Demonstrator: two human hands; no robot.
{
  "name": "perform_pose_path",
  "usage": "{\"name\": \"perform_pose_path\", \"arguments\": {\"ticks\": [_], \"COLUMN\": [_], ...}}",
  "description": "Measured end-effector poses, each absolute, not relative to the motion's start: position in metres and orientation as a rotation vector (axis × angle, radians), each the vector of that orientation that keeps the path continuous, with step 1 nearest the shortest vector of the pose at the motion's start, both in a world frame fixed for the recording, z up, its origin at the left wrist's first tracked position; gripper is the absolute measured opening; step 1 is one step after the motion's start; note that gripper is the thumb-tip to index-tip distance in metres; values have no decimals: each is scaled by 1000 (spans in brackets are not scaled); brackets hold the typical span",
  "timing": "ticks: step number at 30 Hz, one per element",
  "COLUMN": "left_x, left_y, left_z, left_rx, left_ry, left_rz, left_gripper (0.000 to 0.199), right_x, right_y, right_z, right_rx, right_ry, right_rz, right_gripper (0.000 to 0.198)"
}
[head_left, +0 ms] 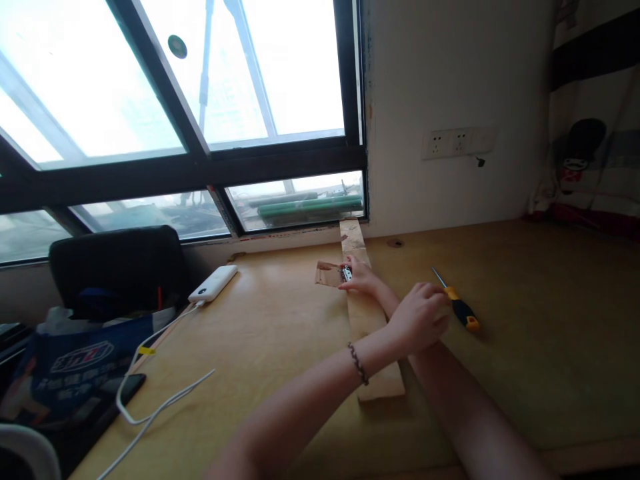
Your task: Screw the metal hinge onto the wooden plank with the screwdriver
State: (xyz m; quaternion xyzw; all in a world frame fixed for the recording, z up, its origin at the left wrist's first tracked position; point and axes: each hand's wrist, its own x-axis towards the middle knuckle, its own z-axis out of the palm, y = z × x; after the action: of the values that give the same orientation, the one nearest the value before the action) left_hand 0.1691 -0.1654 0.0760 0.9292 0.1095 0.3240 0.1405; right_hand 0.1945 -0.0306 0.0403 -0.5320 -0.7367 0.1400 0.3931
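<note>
Metal fitting (347,273), probably light and stiff, suits edge holding: the right hand (361,277) pinches it, while the left hand's (423,316) grip is unclear.

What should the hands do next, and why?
Perhaps the left hand, if free, should pick up the yellow-and-black screwdriver: it lies close beside that hand, while the right hand holds the small metal piece over the long board.

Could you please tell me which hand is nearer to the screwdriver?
Left: the left hand is just beside the screwdriver, while the right hand is farther to the left in the picture, holding a small metal piece.
</note>
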Motion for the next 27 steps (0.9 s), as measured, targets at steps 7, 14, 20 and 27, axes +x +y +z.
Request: {"name": "perform_pose_path", "arguments": {"ticks": [7, 14, 20, 27], "left_x": [258, 288, 278, 204], "left_y": [-132, -127, -130, -158], "left_z": [50, 31, 50, 108], "left_rx": [3261, 3465, 3426, 2626], "left_ry": [76, -316, -365, -116], "left_rz": [219, 361, 451, 1265], "left_gripper": [26, 17, 22, 32], "right_x": [193, 191, 188, 191], "right_y": [-26, -24, -28, -32], "right_z": [35, 31, 34, 34], "right_rx": [-1369, -1403, -1411, -1364], "right_ry": [-1885, -1893, -1941, -1947], "right_rz": [343, 308, 256, 246], "right_gripper": [65, 71, 73, 87]}}
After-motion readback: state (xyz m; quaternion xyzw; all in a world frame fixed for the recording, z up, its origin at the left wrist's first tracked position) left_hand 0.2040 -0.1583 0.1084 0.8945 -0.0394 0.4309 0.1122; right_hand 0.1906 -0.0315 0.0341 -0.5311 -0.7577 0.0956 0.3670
